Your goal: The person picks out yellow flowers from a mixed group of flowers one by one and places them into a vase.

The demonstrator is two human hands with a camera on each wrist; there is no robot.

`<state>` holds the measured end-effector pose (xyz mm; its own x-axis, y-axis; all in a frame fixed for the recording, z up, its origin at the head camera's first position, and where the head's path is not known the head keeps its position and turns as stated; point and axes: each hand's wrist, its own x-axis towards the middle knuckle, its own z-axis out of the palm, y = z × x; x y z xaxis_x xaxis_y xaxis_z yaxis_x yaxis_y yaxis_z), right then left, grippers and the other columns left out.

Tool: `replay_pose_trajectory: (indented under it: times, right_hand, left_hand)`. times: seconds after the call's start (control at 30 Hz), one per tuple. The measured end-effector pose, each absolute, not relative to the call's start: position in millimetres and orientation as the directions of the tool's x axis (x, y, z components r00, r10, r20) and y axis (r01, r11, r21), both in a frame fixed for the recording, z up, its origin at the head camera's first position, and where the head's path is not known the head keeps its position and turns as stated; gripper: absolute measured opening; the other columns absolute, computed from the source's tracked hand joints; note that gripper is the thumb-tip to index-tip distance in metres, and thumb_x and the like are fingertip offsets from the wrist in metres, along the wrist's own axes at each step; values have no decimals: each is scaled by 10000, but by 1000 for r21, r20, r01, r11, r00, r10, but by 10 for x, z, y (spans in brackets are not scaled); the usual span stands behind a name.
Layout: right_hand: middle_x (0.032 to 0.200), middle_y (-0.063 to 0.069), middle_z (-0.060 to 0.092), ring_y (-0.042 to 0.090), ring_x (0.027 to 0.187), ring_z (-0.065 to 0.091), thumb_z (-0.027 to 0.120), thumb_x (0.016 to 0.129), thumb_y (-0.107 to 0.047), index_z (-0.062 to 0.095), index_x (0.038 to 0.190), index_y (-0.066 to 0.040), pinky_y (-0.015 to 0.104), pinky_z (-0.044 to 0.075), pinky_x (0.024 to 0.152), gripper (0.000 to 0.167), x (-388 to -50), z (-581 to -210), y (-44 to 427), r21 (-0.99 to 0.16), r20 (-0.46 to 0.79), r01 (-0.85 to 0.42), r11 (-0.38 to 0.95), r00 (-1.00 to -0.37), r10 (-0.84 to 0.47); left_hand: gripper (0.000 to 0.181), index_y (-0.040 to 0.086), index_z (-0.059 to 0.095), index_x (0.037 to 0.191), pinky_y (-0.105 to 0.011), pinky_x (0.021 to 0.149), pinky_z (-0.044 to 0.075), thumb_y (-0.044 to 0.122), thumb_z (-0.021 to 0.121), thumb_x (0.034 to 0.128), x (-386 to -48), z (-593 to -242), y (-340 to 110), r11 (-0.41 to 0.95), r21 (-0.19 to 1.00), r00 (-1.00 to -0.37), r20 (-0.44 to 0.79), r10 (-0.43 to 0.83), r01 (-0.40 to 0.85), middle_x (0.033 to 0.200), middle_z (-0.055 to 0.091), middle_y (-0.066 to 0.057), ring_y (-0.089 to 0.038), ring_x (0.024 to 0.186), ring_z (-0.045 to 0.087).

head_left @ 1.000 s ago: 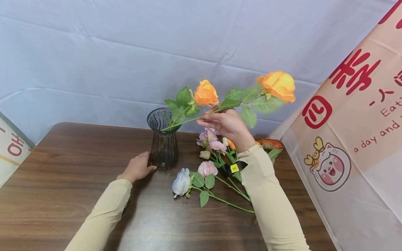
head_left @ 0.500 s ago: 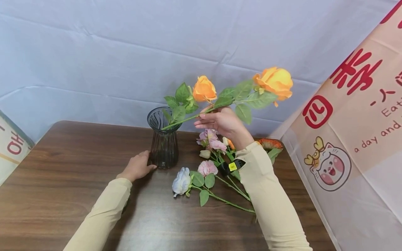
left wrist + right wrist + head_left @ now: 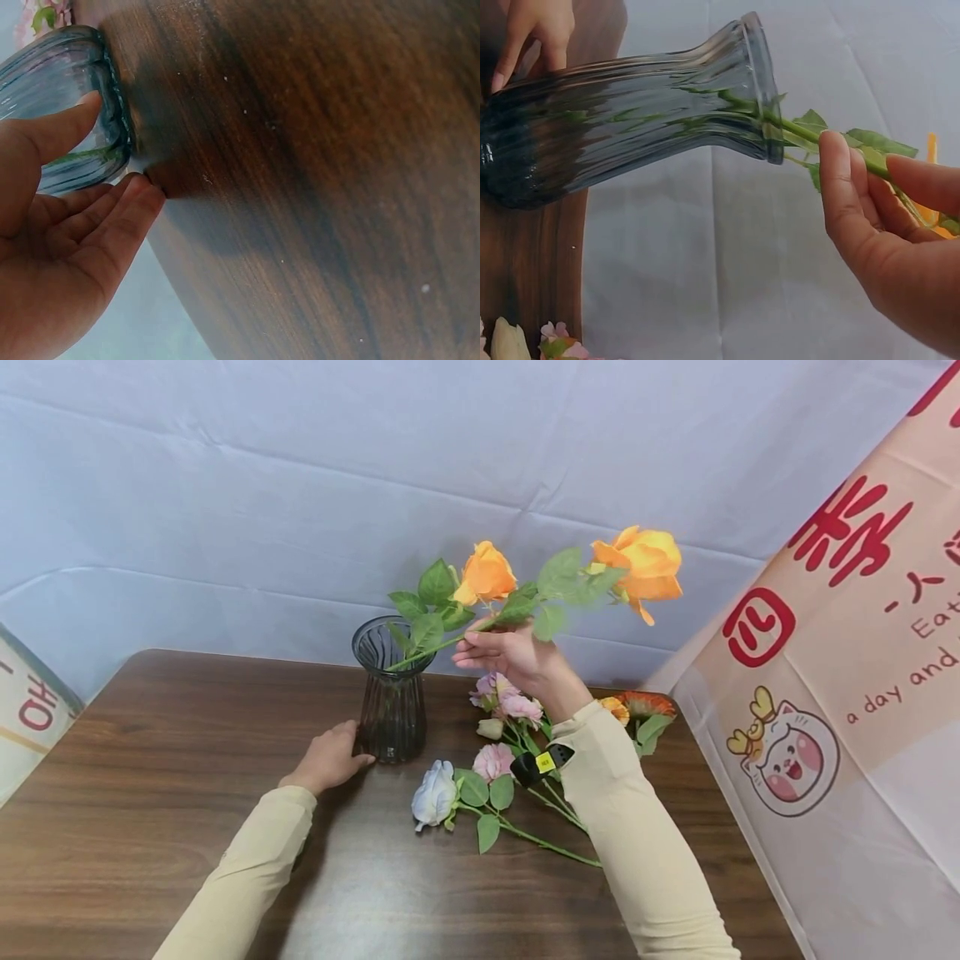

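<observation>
Right hand (image 3: 517, 656), centre of frame, pinches one green stem (image 3: 442, 646) running into the mouth of one glass vase (image 3: 392, 718), upright left of centre. Left hand (image 3: 326, 758) holds the vase low, thumb and fingers about its base. Orange roses, two: near rose (image 3: 487, 574) above right fingers; far rose (image 3: 643, 566) upper right. One pale blue rose (image 3: 433, 795) lies lower centre; pinkish blooms beyond overlap, count unclear. Since half a second ago: right hand, far rose shifted left; vase unmoved. Wood-grain table (image 3: 187, 760); creased pale cloth (image 3: 300, 527) behind; printed banner (image 3: 892, 693) at right.
</observation>
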<state>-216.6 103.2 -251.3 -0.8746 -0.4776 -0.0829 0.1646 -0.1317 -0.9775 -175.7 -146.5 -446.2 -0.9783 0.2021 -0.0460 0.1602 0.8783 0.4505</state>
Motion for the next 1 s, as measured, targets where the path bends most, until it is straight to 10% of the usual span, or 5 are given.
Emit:
replay_pose_trajectory:
  times: [1.0]
  right_hand:
    - [873,200,618,224,702,646,432,964,-60,503,1075,123,423,521,784,226,-2139,-2724,864,-988,-142,152,6,-907,-397]
  left_hand:
    - [602,-184,393,1235,-539,912,394,222,630,860,-1753,-4449,-1454,883,446,-979,-59,193,147,1207,472,-340,-460,1092,473]
